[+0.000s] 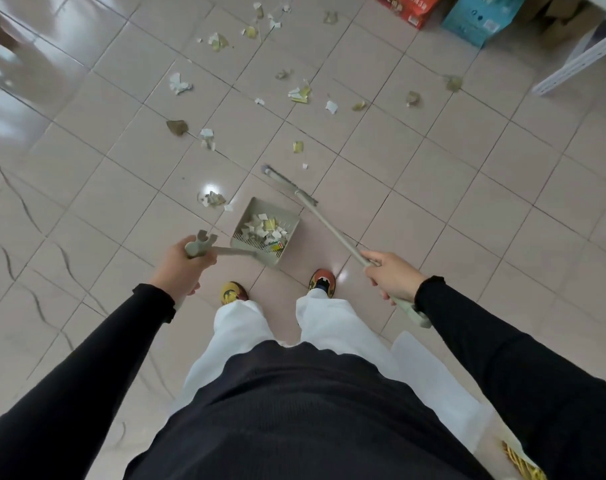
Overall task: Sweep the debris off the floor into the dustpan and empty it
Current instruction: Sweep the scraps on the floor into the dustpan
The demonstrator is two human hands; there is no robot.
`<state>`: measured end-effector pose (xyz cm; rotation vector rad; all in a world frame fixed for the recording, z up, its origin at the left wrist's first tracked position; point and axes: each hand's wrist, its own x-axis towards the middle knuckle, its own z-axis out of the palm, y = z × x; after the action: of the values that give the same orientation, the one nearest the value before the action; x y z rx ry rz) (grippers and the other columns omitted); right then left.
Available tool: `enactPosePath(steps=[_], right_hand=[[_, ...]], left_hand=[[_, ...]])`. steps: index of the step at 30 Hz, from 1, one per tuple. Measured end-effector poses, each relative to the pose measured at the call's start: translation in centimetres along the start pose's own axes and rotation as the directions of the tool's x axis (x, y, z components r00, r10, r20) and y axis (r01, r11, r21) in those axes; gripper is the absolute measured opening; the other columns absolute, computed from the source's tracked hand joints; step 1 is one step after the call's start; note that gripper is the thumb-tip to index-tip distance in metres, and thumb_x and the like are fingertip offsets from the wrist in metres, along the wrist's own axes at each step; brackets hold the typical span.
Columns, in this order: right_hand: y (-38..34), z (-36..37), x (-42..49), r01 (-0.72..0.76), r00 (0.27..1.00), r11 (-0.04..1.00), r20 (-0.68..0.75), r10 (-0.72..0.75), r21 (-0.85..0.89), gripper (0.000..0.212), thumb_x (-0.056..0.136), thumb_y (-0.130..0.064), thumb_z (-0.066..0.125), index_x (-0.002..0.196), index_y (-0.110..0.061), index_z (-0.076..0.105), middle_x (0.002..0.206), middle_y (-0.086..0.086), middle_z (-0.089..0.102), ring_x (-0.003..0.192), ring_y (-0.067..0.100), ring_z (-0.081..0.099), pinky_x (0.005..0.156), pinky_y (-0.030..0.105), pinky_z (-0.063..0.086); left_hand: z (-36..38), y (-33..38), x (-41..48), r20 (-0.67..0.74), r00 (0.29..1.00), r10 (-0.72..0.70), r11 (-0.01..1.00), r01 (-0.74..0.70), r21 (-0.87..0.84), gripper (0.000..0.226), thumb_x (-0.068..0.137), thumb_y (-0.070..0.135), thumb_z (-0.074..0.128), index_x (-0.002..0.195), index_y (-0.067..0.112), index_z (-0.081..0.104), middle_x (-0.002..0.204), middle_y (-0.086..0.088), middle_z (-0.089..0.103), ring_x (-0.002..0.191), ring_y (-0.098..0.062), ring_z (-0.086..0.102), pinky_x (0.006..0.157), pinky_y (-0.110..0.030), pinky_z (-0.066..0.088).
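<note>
My left hand (185,266) grips the top of the grey-green dustpan's long handle. The dustpan (251,211) stands on the floor just ahead of my feet and holds several paper scraps. My right hand (393,275) is shut on the broom handle (332,230), which slants forward and left to the narrow broom head (287,183) on the floor just beyond the dustpan. White and yellow paper scraps (300,93) lie scattered over the tiles farther ahead, and a small pile (213,199) lies left of the dustpan's mouth.
A red box (407,6) and a blue box (481,17) stand at the top right beside a white rack leg (571,62). My shoes (322,278) are right behind the dustpan. A white bag (443,386) lies at my right side.
</note>
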<state>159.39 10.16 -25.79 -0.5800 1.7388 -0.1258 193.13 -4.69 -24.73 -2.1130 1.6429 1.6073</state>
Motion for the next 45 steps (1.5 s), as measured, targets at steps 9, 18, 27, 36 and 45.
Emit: enactPosePath(steps=[9,18,27,36,45], right_hand=[[-7.8,10.3,2.2,0.039,0.999,0.999,-0.002,-0.039,0.024,0.057,0.097,-0.015,0.041,0.153,-0.028,0.036,0.095,0.005,0.06,0.051,0.017,0.048,0.044,0.027,0.044],[-19.0,18.8,8.7,0.083,0.994,0.953,-0.041,-0.1,-0.291,0.041,0.093,-0.009,0.035,0.129,-0.017,0.052,0.098,0.011,0.06,0.077,0.031,0.063,0.063,0.037,0.056],[-21.9,18.9,7.8,0.019,0.974,0.929,0.218,0.067,-0.371,0.045,0.098,-0.004,0.039,0.142,-0.009,0.047,0.073,0.007,0.051,0.054,0.022,0.051,0.042,0.021,0.04],[-19.8,18.6,4.1,0.068,0.988,0.947,0.156,-0.019,-0.314,0.034,0.093,-0.008,0.034,0.116,-0.019,0.057,0.078,0.006,0.049,0.052,0.021,0.049,0.046,0.027,0.041],[-19.8,19.5,3.8,-0.021,0.975,0.994,0.219,0.044,-0.108,0.055,0.096,-0.011,0.041,0.149,-0.024,0.043,0.072,0.002,0.049,0.047,0.012,0.043,0.04,0.021,0.038]], left_hand=[[-11.8,-8.1,0.7,-0.033,0.998,-0.061,0.998,0.06,-0.026,0.01,0.093,0.012,0.061,0.102,0.009,0.065,0.092,-0.021,0.06,0.049,-0.02,0.039,0.044,-0.022,0.034],[-18.7,-9.8,5.6,-0.056,0.993,-0.102,0.994,0.1,-0.039,0.016,0.094,0.009,0.059,0.109,0.003,0.063,0.098,-0.021,0.062,0.049,-0.021,0.039,0.037,-0.019,0.032],[-21.6,-7.8,9.2,-0.012,0.992,-0.123,0.991,0.122,-0.052,0.024,0.097,0.022,0.06,0.111,0.002,0.063,0.111,-0.017,0.072,0.052,-0.019,0.045,0.047,-0.026,0.039],[-21.8,-8.3,8.9,0.013,0.993,-0.116,0.992,0.116,-0.055,0.024,0.098,0.019,0.059,0.114,0.001,0.063,0.113,-0.02,0.071,0.052,-0.02,0.044,0.046,-0.025,0.038],[-22.2,-7.9,9.8,0.044,0.996,-0.08,0.996,0.081,-0.025,0.025,0.098,0.02,0.059,0.115,0.001,0.061,0.113,-0.022,0.07,0.051,-0.02,0.043,0.045,-0.024,0.037]])
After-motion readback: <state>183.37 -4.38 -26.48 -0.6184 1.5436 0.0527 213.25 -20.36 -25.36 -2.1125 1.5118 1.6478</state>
